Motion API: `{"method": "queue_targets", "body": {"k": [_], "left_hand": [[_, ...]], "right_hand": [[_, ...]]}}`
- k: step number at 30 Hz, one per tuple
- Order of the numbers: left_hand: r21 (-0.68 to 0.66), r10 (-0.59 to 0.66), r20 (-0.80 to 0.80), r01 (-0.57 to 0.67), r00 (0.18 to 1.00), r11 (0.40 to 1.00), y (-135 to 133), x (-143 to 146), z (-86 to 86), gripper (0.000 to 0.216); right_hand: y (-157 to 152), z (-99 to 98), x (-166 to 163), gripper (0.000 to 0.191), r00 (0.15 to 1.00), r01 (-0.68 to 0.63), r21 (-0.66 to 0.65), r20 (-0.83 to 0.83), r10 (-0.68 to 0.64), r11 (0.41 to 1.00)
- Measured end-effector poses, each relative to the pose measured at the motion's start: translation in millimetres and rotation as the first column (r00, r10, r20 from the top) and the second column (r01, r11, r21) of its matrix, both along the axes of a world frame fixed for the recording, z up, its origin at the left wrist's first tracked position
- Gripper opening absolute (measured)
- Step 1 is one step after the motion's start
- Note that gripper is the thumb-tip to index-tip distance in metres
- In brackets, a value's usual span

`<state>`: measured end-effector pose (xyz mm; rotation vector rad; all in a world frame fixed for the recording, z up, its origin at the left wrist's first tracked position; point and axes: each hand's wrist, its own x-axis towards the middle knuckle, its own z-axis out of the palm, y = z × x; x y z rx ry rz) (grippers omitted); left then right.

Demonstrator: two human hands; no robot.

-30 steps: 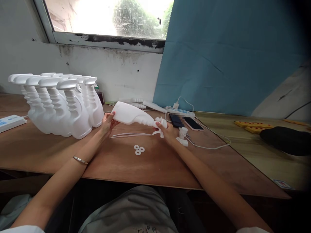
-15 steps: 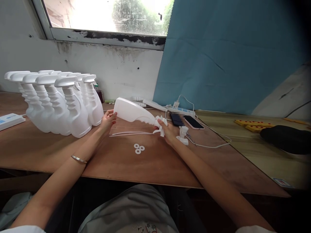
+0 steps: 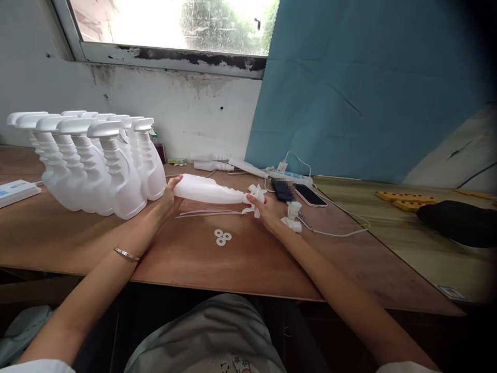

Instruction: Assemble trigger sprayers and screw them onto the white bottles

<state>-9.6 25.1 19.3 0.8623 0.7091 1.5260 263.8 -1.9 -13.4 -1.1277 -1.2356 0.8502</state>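
I hold a white plastic spray bottle (image 3: 205,190) sideways just above the brown table (image 3: 186,259). My left hand (image 3: 170,197) grips its base. My right hand (image 3: 264,208) is closed on the white trigger head (image 3: 254,199) at the bottle's neck. Thin white dip tubes (image 3: 205,213) lie on the table under the bottle, and three small white washers (image 3: 222,237) lie in front of them. Another loose trigger head (image 3: 293,216) sits just right of my right hand.
Several assembled white spray bottles (image 3: 97,166) stand in rows at the left. More bottle parts (image 3: 217,161), a power strip (image 3: 291,177) with cables and two phones (image 3: 297,192) lie behind. A white power strip (image 3: 15,190) is far left; yellow pieces (image 3: 404,201) and a black object (image 3: 458,223) far right.
The bottle has turned about its long axis, from its broad side to its thin edge facing me, and has come down closer to the table. My left hand shifted on its base.
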Motion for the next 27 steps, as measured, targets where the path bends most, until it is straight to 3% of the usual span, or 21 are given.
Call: {"method": "queue_targets", "body": {"k": [5, 11, 17, 22, 27], "left_hand": [[-0.004, 0.066, -0.248, -0.069, 0.966, 0.998, 2.9, -4.3, -4.6, 0.033], [0.087, 0.229, -0.483, -0.214, 0.845, 0.973, 7.2, -9.1, -9.2, 0.05], [-0.011, 0.08, -0.259, -0.086, 0.963, 0.996, 3.4, -5.6, -4.7, 0.03], [0.001, 0.07, -0.092, -0.07, 0.993, 0.998, 6.1, -6.2, -5.5, 0.033], [-0.064, 0.101, -0.089, -0.107, 0.991, 0.992, 7.4, -5.8, -7.3, 0.038]], "right_hand": [[2.2, -0.3, 0.3, 0.043, 0.997, 0.013, 0.0, -0.074, -0.013, 1.0], [0.7, 3.8, -0.1, 0.039, 0.99, 0.018, 0.002, -0.137, -0.018, 1.0], [1.7, 3.6, 1.0, 0.039, 0.992, 0.054, 0.02, -0.114, -0.052, 0.998], [3.4, 1.6, 2.7, 0.037, 0.998, 0.006, 0.081, -0.061, -0.001, 0.997], [-2.8, 6.0, 1.0, 0.037, 0.996, -0.062, 0.147, 0.065, 0.053, 0.987]]}}
